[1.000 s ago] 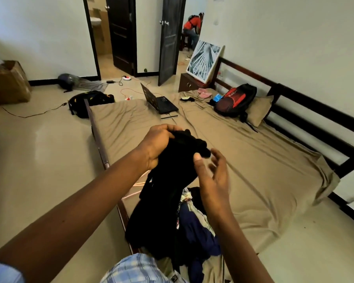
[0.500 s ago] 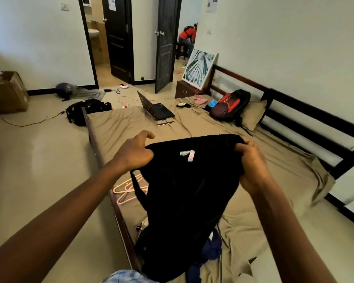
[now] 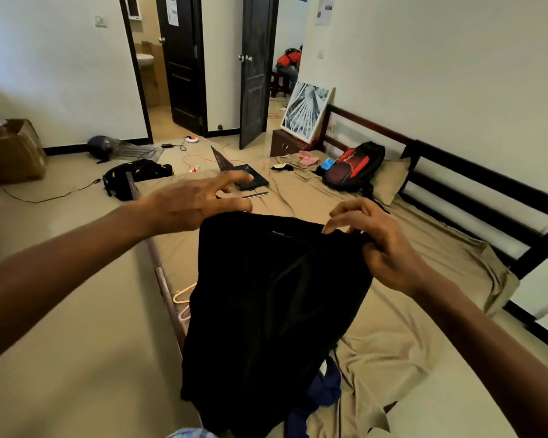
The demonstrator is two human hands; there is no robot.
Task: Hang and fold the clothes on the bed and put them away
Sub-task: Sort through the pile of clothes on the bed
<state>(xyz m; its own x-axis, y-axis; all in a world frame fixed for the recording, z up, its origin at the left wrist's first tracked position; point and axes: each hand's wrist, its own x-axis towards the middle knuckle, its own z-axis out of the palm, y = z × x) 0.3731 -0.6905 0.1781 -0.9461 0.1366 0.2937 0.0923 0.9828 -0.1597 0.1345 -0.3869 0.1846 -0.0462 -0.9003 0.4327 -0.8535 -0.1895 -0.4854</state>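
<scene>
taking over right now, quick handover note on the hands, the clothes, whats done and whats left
Left hand: visible fingers straight, at the top left corner of the black garment; no clear grip.
Right hand: pinches the garment's top right edge.
The garment hangs spread above the near end of the bed. Dark blue clothes lie bunched beneath it; pink hangers lie at the bed's left edge.
Done: nothing visibly folded or hung.
Left: fold or hang this garment, then the dark blue clothes, and put everything away.
</scene>
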